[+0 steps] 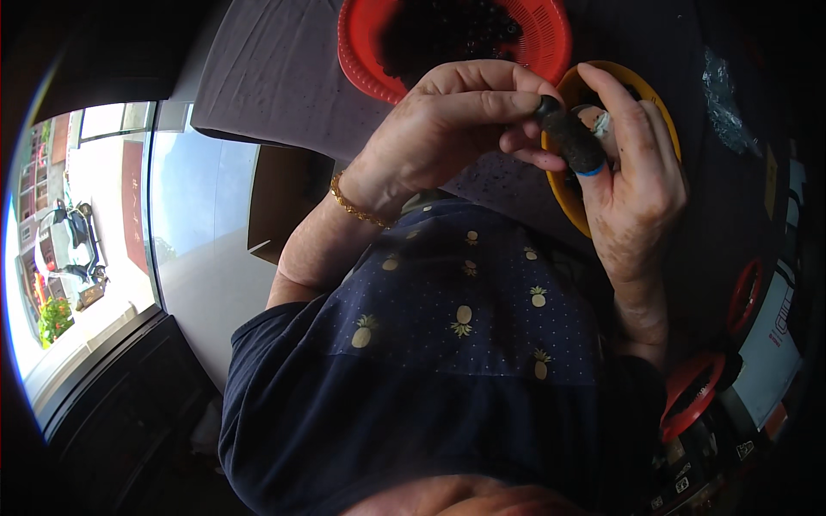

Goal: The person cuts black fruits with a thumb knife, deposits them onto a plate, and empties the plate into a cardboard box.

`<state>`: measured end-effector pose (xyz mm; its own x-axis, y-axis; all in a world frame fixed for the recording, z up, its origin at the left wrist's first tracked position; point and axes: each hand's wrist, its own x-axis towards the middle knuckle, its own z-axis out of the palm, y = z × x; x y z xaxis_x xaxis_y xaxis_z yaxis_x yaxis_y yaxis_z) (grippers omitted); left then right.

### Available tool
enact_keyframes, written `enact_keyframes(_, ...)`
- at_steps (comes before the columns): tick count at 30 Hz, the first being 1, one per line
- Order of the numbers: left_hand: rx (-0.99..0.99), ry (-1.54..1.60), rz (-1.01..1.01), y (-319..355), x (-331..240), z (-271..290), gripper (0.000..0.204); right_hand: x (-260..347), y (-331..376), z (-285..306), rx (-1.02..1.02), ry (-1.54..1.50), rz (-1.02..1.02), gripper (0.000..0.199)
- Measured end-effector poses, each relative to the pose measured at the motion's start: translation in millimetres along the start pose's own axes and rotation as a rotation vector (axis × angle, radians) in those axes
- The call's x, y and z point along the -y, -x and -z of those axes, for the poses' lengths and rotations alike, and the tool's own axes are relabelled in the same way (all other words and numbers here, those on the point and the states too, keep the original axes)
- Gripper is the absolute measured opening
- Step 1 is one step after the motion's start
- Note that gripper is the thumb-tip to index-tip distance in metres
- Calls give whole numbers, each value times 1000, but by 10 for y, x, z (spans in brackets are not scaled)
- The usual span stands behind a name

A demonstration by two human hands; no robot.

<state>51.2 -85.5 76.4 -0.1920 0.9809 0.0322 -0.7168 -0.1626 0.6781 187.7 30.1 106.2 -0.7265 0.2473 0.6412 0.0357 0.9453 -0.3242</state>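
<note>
Left hand (443, 116) pinches small dark piece (546, 107) beside yellow bowl (565, 205); right hand (644, 193) half-curled (grip unclear), dark thumb sleeve (574, 142) apparently against piece. Step, judged: two-handed working; next calls for steady pinch

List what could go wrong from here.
The left hand has just a fingertip grip on the small dark piece, so it might slip. If dropped, it could land in the yellow bowl under the right hand. The red basket stands close beyond; a bump might scatter its dark pieces.
</note>
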Motion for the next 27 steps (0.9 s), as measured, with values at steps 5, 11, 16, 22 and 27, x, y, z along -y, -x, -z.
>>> enact_keyframes(5, -17, 22, -38, 17, 40, 39, 29, 9, 39, -23, -10, -44, -31, 32)
enact_keyframes(11, 15, 21, -37, 19, 21, 130, 29, 107, 87, -90, -18, 17, 46, 32)
enact_keyframes(16, -14, 87, -25, 28, 28, 88, 29, 172, 126, -27, 58, 32, 127, 36)
enact_keyframes(22, -29, 73, -116, 17, 63, 77, 27, 153, 119, -75, 50, 7, 197, 36)
enact_keyframes(27, 9, 44, -252, 15, 76, 83, 26, 185, 9, -60, -44, -55, 93, 37)
